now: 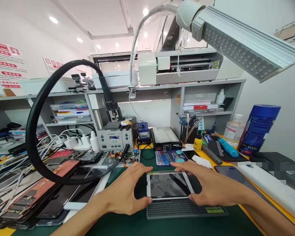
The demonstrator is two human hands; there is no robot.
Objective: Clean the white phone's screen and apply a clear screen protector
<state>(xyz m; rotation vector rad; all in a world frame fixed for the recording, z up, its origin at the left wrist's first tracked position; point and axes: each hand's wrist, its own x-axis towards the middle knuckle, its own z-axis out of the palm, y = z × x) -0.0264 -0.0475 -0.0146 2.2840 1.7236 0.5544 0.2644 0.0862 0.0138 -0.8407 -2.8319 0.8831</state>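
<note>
One white-framed phone point(168, 185) lay screen-up on a grey perforated pad point(184, 208) at the middle of the green desk point(127, 226). Both hands gripped it: the left hand point(125, 194) pinched its left edge between thumb and fingers, the right hand point(207, 186) likewise its right edge. Behind it lay a blue card point(165, 157); a black hose point(39, 131) arched at left.

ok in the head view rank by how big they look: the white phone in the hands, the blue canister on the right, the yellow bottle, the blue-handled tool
1. white phone, held at its edges by the left hand and right hand; nearness inflates it
2. blue canister, close to the phone, so unsure
3. blue-handled tool
4. yellow bottle
</note>
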